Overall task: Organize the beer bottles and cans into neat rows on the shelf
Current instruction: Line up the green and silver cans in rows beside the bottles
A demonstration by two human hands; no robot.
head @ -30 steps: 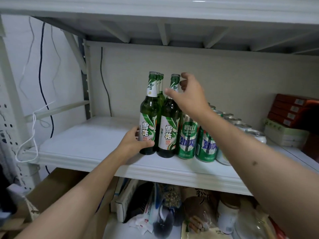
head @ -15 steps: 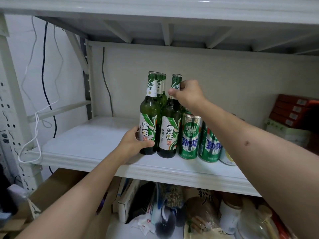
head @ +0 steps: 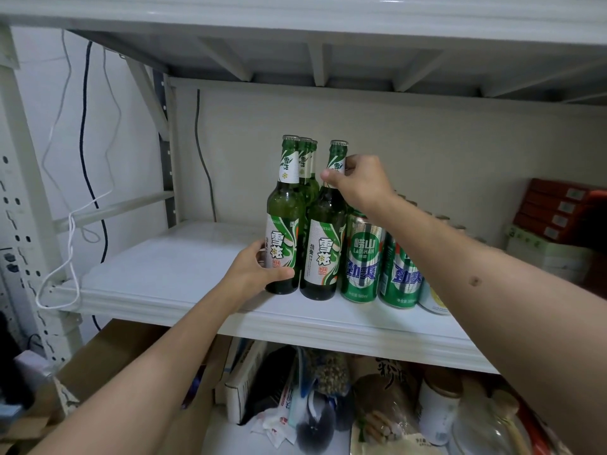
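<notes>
On the white shelf board two green glass beer bottles with white-and-green labels stand upright at the front edge, side by side and nearly touching. The left hand grips the lower body of the front left green bottle, thumb curled across its label and the other fingers wrapped behind it. The right hand pinches the neck of the front right green bottle between thumb and curled fingers, just under the cap. Behind the left bottle more green bottle necks line up toward the back wall. Just right of the held bottles stand two green-and-white aluminium beer cans touching each other, then a pale can half hidden under the right forearm, with further can tops receding behind. Stacked red boxes sit at the far right of the shelf
</notes>
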